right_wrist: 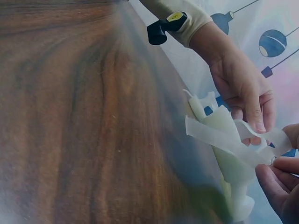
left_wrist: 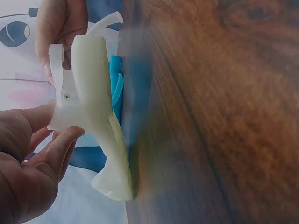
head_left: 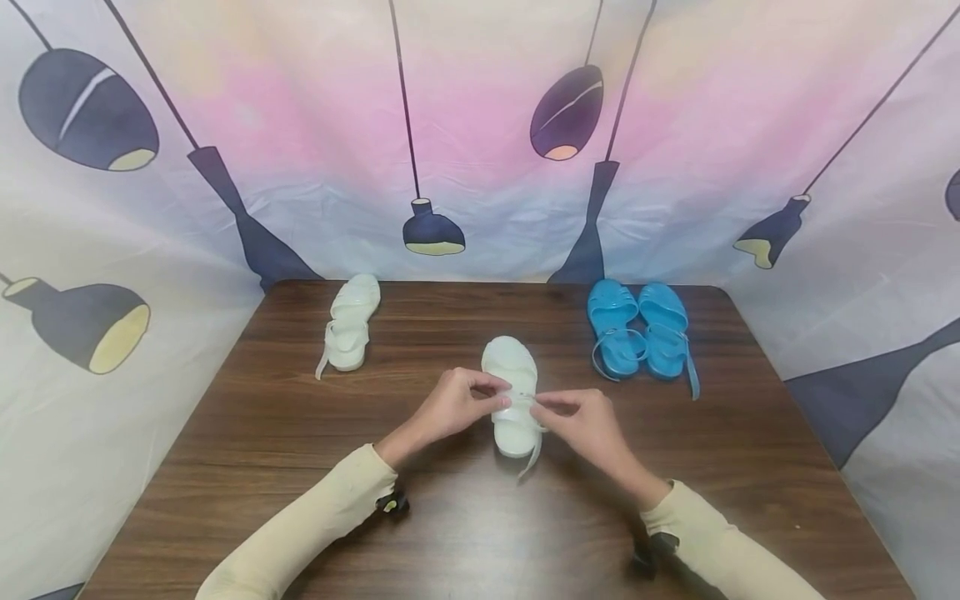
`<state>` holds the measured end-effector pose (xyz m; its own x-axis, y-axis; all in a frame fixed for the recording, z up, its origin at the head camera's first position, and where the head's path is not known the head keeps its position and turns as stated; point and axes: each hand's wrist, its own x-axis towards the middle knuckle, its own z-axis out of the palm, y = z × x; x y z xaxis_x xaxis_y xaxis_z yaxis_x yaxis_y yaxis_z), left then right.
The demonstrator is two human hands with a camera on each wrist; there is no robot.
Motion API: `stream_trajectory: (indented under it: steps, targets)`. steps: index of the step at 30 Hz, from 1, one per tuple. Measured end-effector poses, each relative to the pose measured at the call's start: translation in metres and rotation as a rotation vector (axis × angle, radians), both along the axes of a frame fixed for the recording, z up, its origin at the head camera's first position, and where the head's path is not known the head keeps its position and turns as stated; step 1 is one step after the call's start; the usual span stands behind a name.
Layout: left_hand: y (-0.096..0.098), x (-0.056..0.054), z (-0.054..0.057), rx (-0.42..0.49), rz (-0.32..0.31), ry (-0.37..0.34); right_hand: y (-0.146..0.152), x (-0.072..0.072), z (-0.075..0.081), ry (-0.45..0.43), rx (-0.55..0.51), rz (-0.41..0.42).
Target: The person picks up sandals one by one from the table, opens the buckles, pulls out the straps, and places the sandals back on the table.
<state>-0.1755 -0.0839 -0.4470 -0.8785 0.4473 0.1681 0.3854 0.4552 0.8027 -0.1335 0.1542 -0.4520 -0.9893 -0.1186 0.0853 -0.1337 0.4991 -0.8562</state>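
Note:
A white sandal (head_left: pixel 515 437) rests on the table, toe pointing away, between my two hands. From its left side, my left hand (head_left: pixel 459 402) pinches the sandal's upper edge between thumb and fingers, which shows in the left wrist view at the white strap base (left_wrist: pixel 70 114) near a small metal rivet. My right hand (head_left: pixel 588 423) pinches the ankle strap on the other side, thumb and forefinger together. In the right wrist view, the strap's loose end (right_wrist: pixel 215 137) sticks out past the heel. The fingertips of my right hand (right_wrist: pixel 280 186) partly cover the fastening.
Another white sandal (head_left: pixel 348 354), its strap hanging loose, lies at the back left of the wooden table (head_left: pixel 247 450). At the back right a blue sandal (head_left: pixel 618 358) stands beside a second blue sandal (head_left: pixel 663 358). A lamp-patterned cloth (head_left: pixel 495 183) hangs behind the table.

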Motion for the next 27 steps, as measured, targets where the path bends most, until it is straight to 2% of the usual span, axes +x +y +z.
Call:
stream_trajectory:
  steps: [10,27]
  targets:
    - [-0.002,0.002,-0.009,-0.03,-0.008,-0.016,-0.003,0.005,-0.01,-0.04,-0.015,-0.013]
    - [-0.003,0.004,-0.016,-0.107,-0.031,-0.029,-0.004,0.008,-0.02,-0.031,0.016,-0.009]
